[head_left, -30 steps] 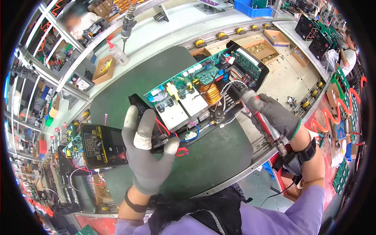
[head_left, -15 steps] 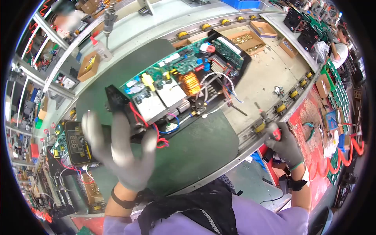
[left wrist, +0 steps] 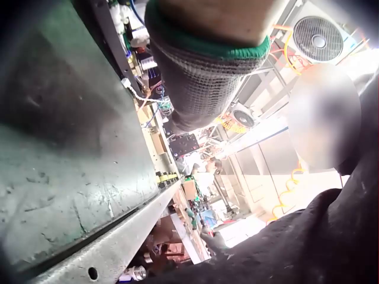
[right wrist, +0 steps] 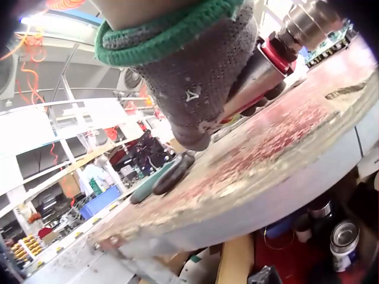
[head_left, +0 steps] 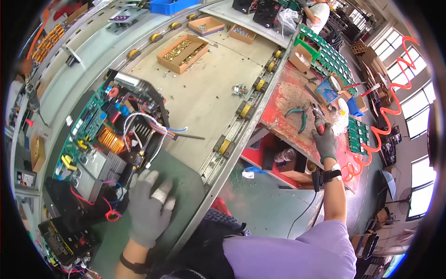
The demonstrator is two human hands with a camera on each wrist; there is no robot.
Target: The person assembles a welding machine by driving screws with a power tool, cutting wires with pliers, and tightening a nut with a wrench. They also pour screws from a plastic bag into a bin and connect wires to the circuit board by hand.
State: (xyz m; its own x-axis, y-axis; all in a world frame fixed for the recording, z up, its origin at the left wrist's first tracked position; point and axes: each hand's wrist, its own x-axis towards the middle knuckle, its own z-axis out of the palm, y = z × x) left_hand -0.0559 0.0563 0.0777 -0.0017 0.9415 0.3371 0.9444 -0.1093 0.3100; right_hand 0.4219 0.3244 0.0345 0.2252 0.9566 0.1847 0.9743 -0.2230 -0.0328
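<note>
My gloved right hand [head_left: 326, 144] grips a red and silver power screwdriver [head_left: 319, 122] at the red side bench. In the right wrist view the screwdriver's metal body [right wrist: 251, 86] lies along the palm, low over the worn bench top. Green-handled pliers [head_left: 302, 123] lie beside it. My gloved left hand [head_left: 149, 209], fingers spread, is over the green mat [head_left: 179, 174], close to the near end of an open electronic unit. That unit shows a green circuit board [head_left: 90, 123], a copper coil [head_left: 110, 140] and loose wires. The left fingers are hidden in the left wrist view.
A display panel [head_left: 60, 239] sits at the lower left. Roller rails [head_left: 224, 148] edge the worktable. A box of brass screws [head_left: 183, 53] stands further back. An orange coiled hose [head_left: 388, 114] hangs at right. Green circuit boards [head_left: 357, 135] line the bench's far side.
My right hand has carried the screwdriver from the unit to the red bench on the right. The left hand has drawn back towards me from the unit's end. The head view has swung right.
</note>
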